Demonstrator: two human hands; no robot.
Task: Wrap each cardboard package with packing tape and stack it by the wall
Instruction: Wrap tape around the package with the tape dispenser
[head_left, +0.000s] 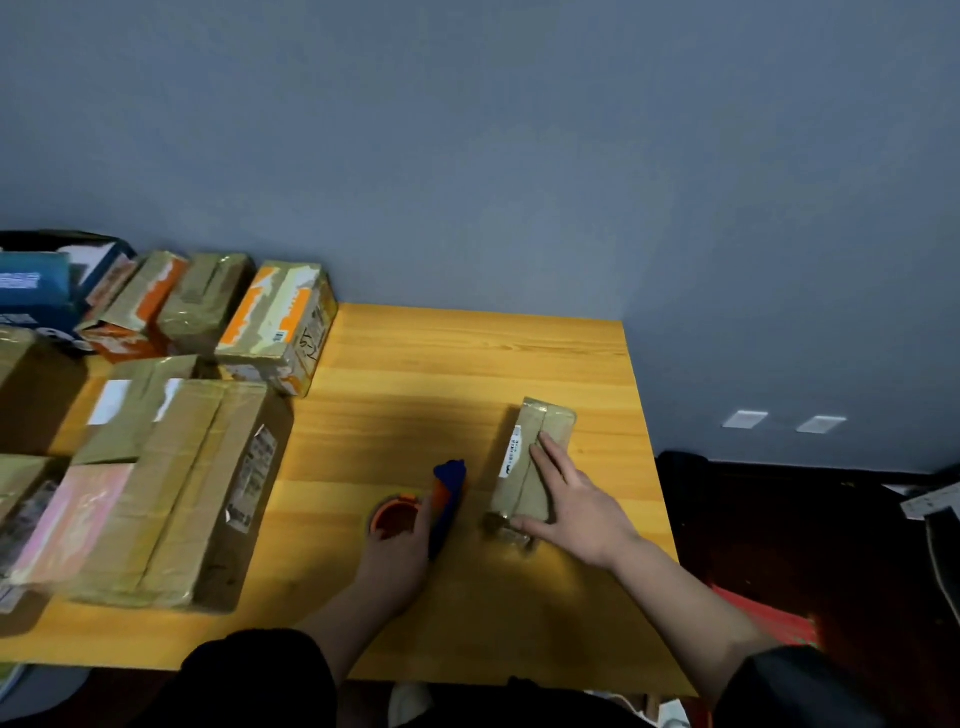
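A small, flat, tape-wrapped brown cardboard package (532, 462) with a white label is seen lying on the yellow wooden worktop (467, 364), right of centre and well apart from the grey-blue wall (467, 156). It is pressed down by the right hand (574, 501), whose fingers are laid straight and spread along its top, the thumb set against its near end. Just to its left, a blue and orange tape dispenser (444, 501) is gripped by the left hand (397, 556), the fingers curled round it. Along the left of the worktop a large brown cardboard box (192, 493) is placed, closed, so its contents cannot be told; a pale pink flat packet (78, 519) lies on it. Behind it, smaller brown and orange taped cartons (275, 322) are crowded by the wall, beside a blue box (36, 291).
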